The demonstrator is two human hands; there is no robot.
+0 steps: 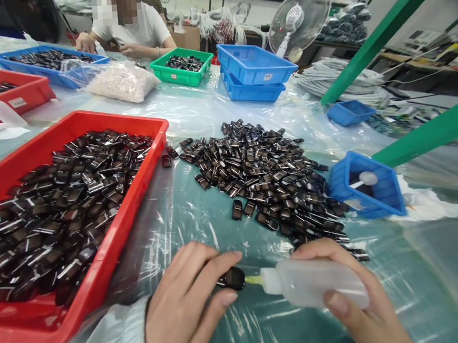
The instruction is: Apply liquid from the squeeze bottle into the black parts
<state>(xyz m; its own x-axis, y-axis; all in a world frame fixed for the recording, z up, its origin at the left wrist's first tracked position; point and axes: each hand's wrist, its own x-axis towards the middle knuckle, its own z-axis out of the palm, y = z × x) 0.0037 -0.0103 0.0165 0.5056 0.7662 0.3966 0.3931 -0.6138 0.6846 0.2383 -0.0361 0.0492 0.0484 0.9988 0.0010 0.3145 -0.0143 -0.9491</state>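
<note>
Between the thumb and fingers of my left hand is a small glossy black plastic case, its rounded end facing right. My right hand is wrapped round a translucent white squeeze bottle lying nearly level. The bottle's thin yellowish tip meets the end of the case; whether it enters an opening I cannot tell. Just beyond my hands lies a heap of similar dark cases. To the left, a red tray holds many more of them.
A small blue bin with a round white item stands at the right, beside green posts. Farther back are a green tray, stacked blue trays, a bag of pale pieces and a fan. A person sits opposite.
</note>
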